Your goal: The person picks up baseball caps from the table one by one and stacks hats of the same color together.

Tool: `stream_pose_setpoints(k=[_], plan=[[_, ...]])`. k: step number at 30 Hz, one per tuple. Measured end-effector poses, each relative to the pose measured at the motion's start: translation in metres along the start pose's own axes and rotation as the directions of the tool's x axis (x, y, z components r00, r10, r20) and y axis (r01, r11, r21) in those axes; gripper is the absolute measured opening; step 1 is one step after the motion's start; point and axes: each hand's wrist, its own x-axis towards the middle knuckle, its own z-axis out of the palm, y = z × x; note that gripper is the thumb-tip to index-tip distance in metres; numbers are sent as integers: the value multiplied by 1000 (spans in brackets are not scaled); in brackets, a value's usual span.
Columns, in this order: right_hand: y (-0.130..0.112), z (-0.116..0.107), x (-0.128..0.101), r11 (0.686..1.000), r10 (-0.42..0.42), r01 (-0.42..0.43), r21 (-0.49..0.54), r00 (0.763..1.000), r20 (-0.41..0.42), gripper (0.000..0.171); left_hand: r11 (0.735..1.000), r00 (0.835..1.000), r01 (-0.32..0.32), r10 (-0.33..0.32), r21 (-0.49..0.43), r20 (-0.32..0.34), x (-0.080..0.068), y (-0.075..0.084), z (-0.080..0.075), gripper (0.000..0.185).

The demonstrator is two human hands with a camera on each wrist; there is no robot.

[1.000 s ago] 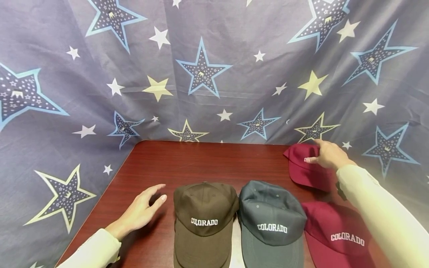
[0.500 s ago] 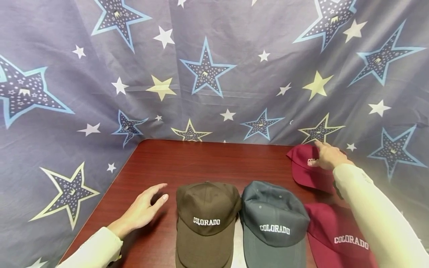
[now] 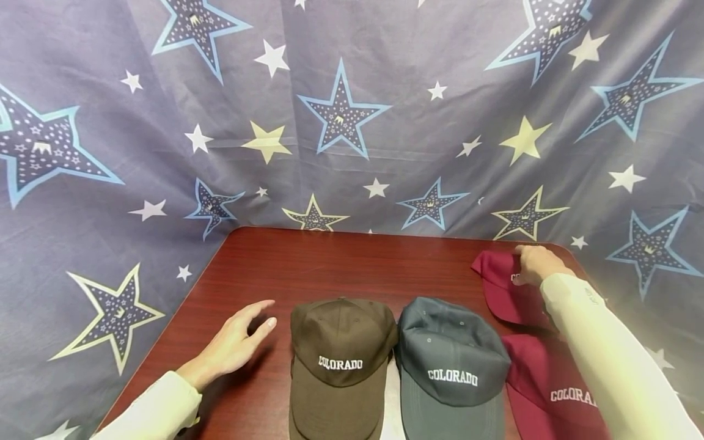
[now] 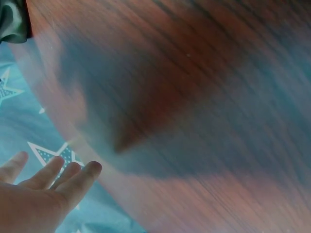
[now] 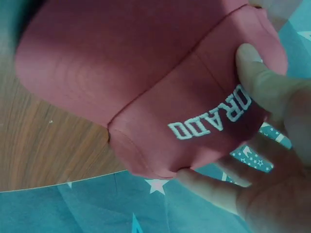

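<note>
R hand (image 5: 262,145) pinches maroon cap (image 5: 146,73) — white "COLORADO" lettering; L hand (image 3: 233,345) spread, relaxed.

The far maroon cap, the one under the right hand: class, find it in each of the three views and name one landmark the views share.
Head view: far maroon cap lies at the table's back right, gripped by the right hand.
Left wrist view: not in it; only the left hand and the table show.
Right wrist view: it fills the upper middle, thumb and fingers curled round its crown.
Shared landmark: the star-printed cloth.

Three caps (image 3: 451,366) front (fourth cap (image 3: 500,284) behind right)
</note>
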Motion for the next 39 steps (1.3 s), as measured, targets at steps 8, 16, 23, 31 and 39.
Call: stream_pose_setpoints(k=[8, 16, 23, 31, 39], plan=[[3, 0, 2, 999, 37, -36, 5, 998, -58, 56, 1000, 1000, -7, 7, -1, -5, -1, -1, 0, 49], [6, 0, -2, 1000, 25, -23, 17, 991, -131, 43, 1000, 1000, -7, 7, -3, -8, -1, -1, 0, 50], [4, -7, -6, 999, 46, -42, 29, 982, -184, 38, 1000, 1000, -13, 13, 0, -16, -1, -1, 0, 48], [-3, -30, -15, 999, 41, -30, 43, 958, -283, 38, 1000, 1000, -14, 14, -1, -16, 0, 1, 1, 49], [-13, -65, -34, 999, 28, -17, 40, 949, -315, 40, 1000, 1000, -15, 15, 0, -19, -1, 1, 2, 48]])
